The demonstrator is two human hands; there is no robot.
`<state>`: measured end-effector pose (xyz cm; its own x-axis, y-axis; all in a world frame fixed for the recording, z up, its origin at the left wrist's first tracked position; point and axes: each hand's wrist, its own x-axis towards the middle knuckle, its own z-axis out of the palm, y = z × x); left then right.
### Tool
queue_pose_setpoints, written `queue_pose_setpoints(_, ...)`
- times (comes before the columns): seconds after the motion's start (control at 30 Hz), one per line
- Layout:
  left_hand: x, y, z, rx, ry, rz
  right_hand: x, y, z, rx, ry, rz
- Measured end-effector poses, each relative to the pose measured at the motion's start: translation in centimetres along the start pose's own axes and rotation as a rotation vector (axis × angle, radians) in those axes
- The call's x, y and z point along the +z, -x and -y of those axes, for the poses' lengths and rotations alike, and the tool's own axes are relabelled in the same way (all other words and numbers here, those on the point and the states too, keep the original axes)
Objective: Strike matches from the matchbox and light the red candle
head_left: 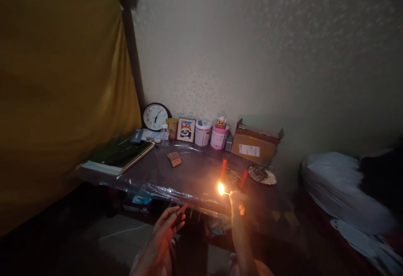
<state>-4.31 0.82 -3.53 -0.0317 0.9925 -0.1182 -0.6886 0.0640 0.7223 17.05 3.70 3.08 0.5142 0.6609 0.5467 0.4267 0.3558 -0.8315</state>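
My right hand (pixel 238 206) pinches a burning match (pixel 227 193), its bright flame (pixel 221 188) pointing left over the front part of the table. Just behind the flame a red candle (pixel 223 167) stands upright, and a second red candle (pixel 244 178) rises behind my right hand, slightly tilted. Glare hides whether the flame touches either one. Closed around a small flat brown piece, perhaps a matchbox (pixel 182 209), my left hand (pixel 164 225) is at the table's front edge. Farther back on the table lie small brown cardboard pieces (pixel 174 159).
Along the wall stand a round clock (pixel 155 116), a panda picture (pixel 186 130), two tubs (pixel 203 132) and a cardboard box (pixel 254 143). Large books (pixel 121 158) lie at left. A dark-and-white oval item (pixel 262 174) is right of the candles. Plastic sheeting (pixel 151 190) covers the table.
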Motion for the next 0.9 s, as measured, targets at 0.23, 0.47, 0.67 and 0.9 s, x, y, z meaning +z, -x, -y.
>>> queue_pose_setpoints(0.23,-1.3,-0.5,0.2,-0.072,0.062,0.016,0.0,-1.0,-1.0,-0.003,-0.038,0.003)
queue_pose_setpoints(0.47,-1.3,-0.2,0.1,-0.103,0.019,0.015,-0.1,-1.7,-0.5,-0.052,-0.029,-0.004)
queue_pose_setpoints(0.67,-1.2,0.2,-0.1,-0.122,0.046,0.008,0.0,-2.4,-0.9,-0.126,-0.032,-0.011)
queue_pose_setpoints(0.9,-1.3,0.1,0.1,-0.118,0.041,-0.038,0.4,-3.1,-1.6,-0.146,-0.016,-0.041)
